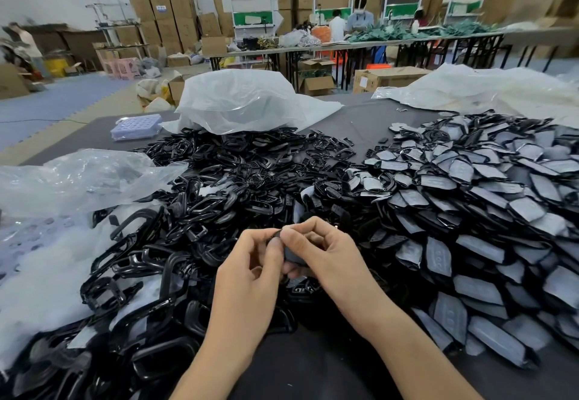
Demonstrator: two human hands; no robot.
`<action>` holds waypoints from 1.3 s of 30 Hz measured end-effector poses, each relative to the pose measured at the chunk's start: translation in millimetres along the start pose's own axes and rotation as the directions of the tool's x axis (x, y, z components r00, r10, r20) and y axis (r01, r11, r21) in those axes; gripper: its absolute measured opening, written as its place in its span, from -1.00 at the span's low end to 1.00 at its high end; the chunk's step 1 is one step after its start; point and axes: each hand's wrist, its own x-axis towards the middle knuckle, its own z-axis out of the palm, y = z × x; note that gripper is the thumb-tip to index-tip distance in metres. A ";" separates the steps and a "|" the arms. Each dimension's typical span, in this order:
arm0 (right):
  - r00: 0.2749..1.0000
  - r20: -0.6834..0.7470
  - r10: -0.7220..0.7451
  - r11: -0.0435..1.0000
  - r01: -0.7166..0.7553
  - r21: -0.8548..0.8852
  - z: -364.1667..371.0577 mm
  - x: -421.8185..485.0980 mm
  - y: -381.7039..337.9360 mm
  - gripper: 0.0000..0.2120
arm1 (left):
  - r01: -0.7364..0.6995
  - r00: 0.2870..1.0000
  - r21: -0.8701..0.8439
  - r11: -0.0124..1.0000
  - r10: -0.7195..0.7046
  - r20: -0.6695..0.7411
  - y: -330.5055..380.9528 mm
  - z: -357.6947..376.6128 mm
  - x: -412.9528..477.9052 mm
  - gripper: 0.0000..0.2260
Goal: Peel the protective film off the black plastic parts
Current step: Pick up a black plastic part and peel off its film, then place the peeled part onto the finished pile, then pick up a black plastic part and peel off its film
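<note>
Piles hem me in on both sides. My left hand (250,274) and right hand (335,252) meet just above the heap. The fingers of both are curled tight round one small black part (293,254). My left thumb presses its upper edge, and my right thumb and forefinger pinch at that same edge, touching the left thumb. My fingers hide most of the part, so I cannot tell whether any film is lifted.

To my left and ahead lies the heap of bare black frames (219,180), glossy loops tangled together, reaching right up to my left forearm. To my right the film-covered parts (470,211) overlap like grey scales, their near edge just beside my right forearm. The two heaps touch in front of my hands.

Bare grey table (366,117) shows as a strip beyond the heaps and at the near right corner. Close in, the only open gap is the dark one between my forearms.

Crumpled clear plastic (78,177) lies along the left heap's outer edge and a white bag (247,102) sits at its far end. A pale sheet (485,89) lies behind the right heap, and a lilac perforated tray (136,126) sits near the far left corner.
</note>
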 end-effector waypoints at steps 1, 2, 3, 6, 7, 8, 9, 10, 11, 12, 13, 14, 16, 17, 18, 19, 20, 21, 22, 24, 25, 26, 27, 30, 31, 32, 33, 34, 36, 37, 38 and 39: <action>1.000 -0.011 -0.025 0.995 0.024 -0.098 -1.6 -0.2 -0.2 -0.94 | 0.008 1.000 0.012 1.000 -0.008 -0.026 -1.5 -1.4 1.7 -0.85; 0.998 -0.018 -0.057 0.970 0.051 -0.237 -3.2 -0.8 -0.7 -0.92 | 0.015 0.999 0.029 0.999 -0.014 -0.042 -3.0 -2.8 3.2 -0.84; 0.996 -0.009 -0.092 0.917 0.081 -0.390 -5.1 -1.7 -1.2 -0.87 | 0.024 0.999 0.040 0.999 -0.022 -0.048 -4.3 -3.8 4.3 -0.85; 0.980 0.066 -0.185 0.726 0.182 -0.663 -9.2 -5.2 -4.5 -0.79 | 0.029 0.999 0.028 0.999 -0.028 -0.029 -4.8 -5.4 4.7 -0.84; 0.977 0.085 -0.197 0.687 0.200 -0.699 -10.1 -7.1 -6.0 -0.79 | 0.026 0.999 0.027 0.999 -0.025 -0.019 -4.3 -5.6 4.0 -0.84; 0.976 0.097 -0.197 0.663 0.205 -0.720 -11.1 -9.5 -7.2 -0.78 | 0.023 1.000 0.027 0.999 -0.023 -0.007 -3.8 -5.6 3.1 -0.84; 0.977 0.104 -0.187 0.647 0.202 -0.735 -12.9 -11.8 -8.0 -0.77 | 0.020 1.000 0.026 0.999 -0.020 0.003 -3.6 -5.4 2.4 -0.85; 0.978 0.111 -0.179 0.634 0.200 -0.747 -15.2 -14.6 -8.9 -0.76 | 0.017 1.000 0.024 1.000 -0.018 0.012 -3.5 -4.8 1.7 -0.85; 0.977 0.121 -0.177 0.619 0.206 -0.757 -17.4 -17.5 -10.1 -0.75 | 0.010 1.000 0.026 1.000 -0.011 0.023 -3.8 -4.3 1.0 -0.84; 0.975 0.135 -0.175 0.606 0.215 -0.766 -19.5 -20.9 -11.0 -0.74 | -0.001 0.999 0.031 1.000 0.000 0.033 -3.4 -3.5 0.0 -0.84; 0.974 0.146 -0.174 0.597 0.222 -0.771 -21.4 -24.1 -11.6 -0.72 | -0.012 0.999 0.028 1.000 0.011 0.043 -2.2 -2.3 -1.1 -0.83; 0.974 0.146 -0.173 0.595 0.222 -0.772 -24.1 -26.8 -12.1 -0.70 | -0.014 0.998 0.005 1.000 0.014 0.056 -0.5 -0.6 -2.2 -0.82; 0.979 0.093 -0.183 0.624 0.189 -0.759 -32.5 -27.0 -18.0 -0.67 | 0.006 0.996 -0.059 0.998 -0.001 0.088 2.9 1.8 -4.8 -0.82; 0.979 0.032 -0.201 0.666 0.160 -0.729 -39.7 -24.0 -23.7 -0.65 | -0.003 0.995 -0.048 0.999 0.007 0.100 2.8 2.2 -6.0 -0.82; 0.970 -0.054 -0.235 0.728 0.139 -0.672 -48.9 -18.6 -31.5 -0.64 | -0.041 0.992 0.009 0.999 0.040 0.116 1.1 1.8 -6.9 -0.82; 0.945 -0.162 -0.286 0.794 0.139 -0.592 -60.4 -11.1 -41.0 -0.63 | -0.101 0.985 0.104 0.989 0.085 0.148 -0.7 0.5 -7.8 -0.79; 0.899 -0.284 -0.332 0.851 0.155 -0.503 -73.0 -3.1 -52.2 -0.59 | -0.181 0.969 0.209 0.961 0.139 0.203 -2.8 -0.9 -9.1 -0.74; 0.843 -0.400 -0.361 0.890 0.183 -0.417 -84.8 4.4 -63.9 -0.52 | -0.281 0.941 0.322 0.904 0.193 0.279 -4.8 -2.2 -10.4 -0.71; 0.788 -0.494 -0.366 0.916 0.213 -0.339 -94.8 10.0 -73.2 -0.42 | -0.385 0.900 0.424 0.820 0.231 0.370 -7.7 -2.6 -11.4 -0.66; 0.726 -0.610 -0.318 0.948 0.225 -0.226 -106.8 15.3 -79.0 -0.25 | -0.515 0.828 0.566 0.643 0.203 0.523 -15.0 -1.6 -14.0 -0.50; 0.719 -0.633 -0.287 0.957 0.185 -0.224 -107.5 15.2 -76.2 -0.22 | -0.538 0.813 0.617 0.574 0.159 0.560 -18.8 -1.2 -14.4 -0.44; 0.727 -0.633 -0.266 0.960 0.137 -0.246 -105.0 12.9 -70.2 -0.22 | -0.541 0.811 0.663 0.517 0.112 0.574 -22.4 -1.5 -13.6 -0.38; 0.746 -0.615 -0.257 0.956 0.105 -0.273 -100.6 10.0 -61.5 -0.25 | -0.522 0.823 0.709 0.475 0.059 0.566 -24.8 -2.7 -11.7 -0.33; 0.841 -0.477 -0.255 0.931 0.079 -0.358 -76.7 4.7 -31.1 -0.42 | -0.407 0.896 0.839 0.362 -0.018 0.443 -27.3 -10.4 0.6 -0.23; 0.874 -0.408 -0.265 0.900 0.073 -0.430 -66.1 5.1 -21.8 -0.47 | -0.366 0.921 0.875 0.318 -0.011 0.389 -26.5 -13.6 5.7 -0.28; 0.901 -0.333 -0.277 0.852 0.069 -0.520 -55.2 6.7 -13.8 -0.52 | -0.334 0.939 0.890 0.309 0.025 0.344 -25.5 -16.6 10.4 -0.38; 0.922 -0.261 -0.287 0.796 0.077 -0.601 -44.4 9.6 -7.1 -0.57 | -0.324 0.946 0.889 0.323 0.085 0.313 -26.1 -18.8 14.5 -0.51; 0.934 -0.199 -0.296 0.747 0.097 -0.657 -34.3 13.6 -1.6 -0.61 | -0.327 0.944 0.886 0.329 0.151 0.292 -28.0 -19.6 17.0 -0.63; 0.948 -0.100 -0.304 0.658 0.133 -0.741 -18.3 26.0 6.3 -0.64 | -0.328 0.942 0.888 0.322 0.179 0.284 -30.4 -19.4 16.9 -0.76; 0.952 -0.055 -0.302 0.600 0.145 -0.786 -12.3 34.9 9.2 -0.63 | -0.334 0.940 0.885 0.325 0.185 0.287 -30.8 -19.5 15.9 -0.79; 0.956 -0.018 -0.293 0.538 0.150 -0.829 -7.1 44.5 11.6 -0.60 | -0.346 0.935 0.879 0.327 0.201 0.293 -31.1 -19.8 14.3 -0.81; 0.961 0.015 -0.275 0.477 0.150 -0.866 -2.3 54.7 13.6 -0.57 | -0.357 0.930 0.873 0.333 0.216 0.299 -31.4 -20.1 12.9 -0.82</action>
